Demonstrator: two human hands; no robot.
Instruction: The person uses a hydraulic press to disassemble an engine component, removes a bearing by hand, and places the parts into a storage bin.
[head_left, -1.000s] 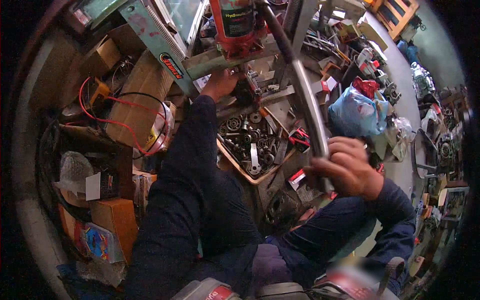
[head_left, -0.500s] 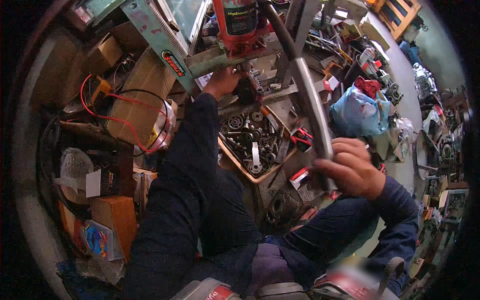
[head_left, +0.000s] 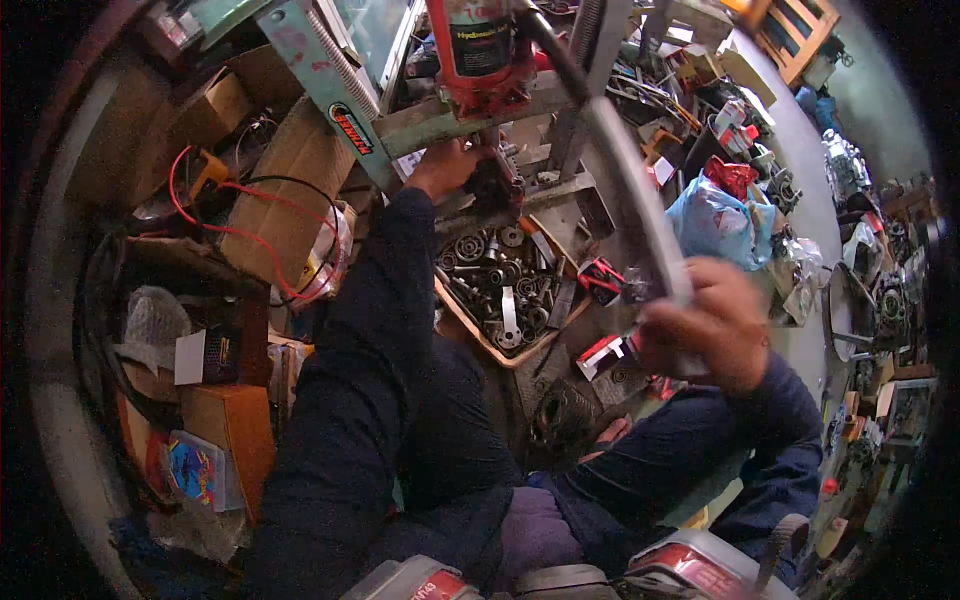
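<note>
Right hand [head_left: 712, 325] is closing around the near end of the long metal lever [head_left: 635, 190]; blur is hiding finger detail. Left hand [head_left: 442, 168] is reaching under the press frame, fingers curling at the left of a dark metal part [head_left: 496, 185]; fingertips are hiding, so can't tell if it's pinching or only steadying.

Between the legs and the frame, a shallow tray [head_left: 508, 362] is holding gears [head_left: 470, 246] and loose hardware. A red-and-black box [head_left: 601, 279] is lying just right of it.

Further out, the dark part is sitting below the crossbeam [head_left: 435, 118], under the red bottle jack [head_left: 480, 55]. The lever is slanting from beside the jack down to the right hand.

My read: lever is working the jack, left hand is minding the part. Doing it well is meaning even strokes, part squaring up under the load line, and left fingers keeping clear of pinch points once pressure is building. If the part is tilting, stopping and reseating is beating pushing on.

Behind, a blue plastic bag [head_left: 720, 225] is standing to the right, outside the lever's line.
</note>
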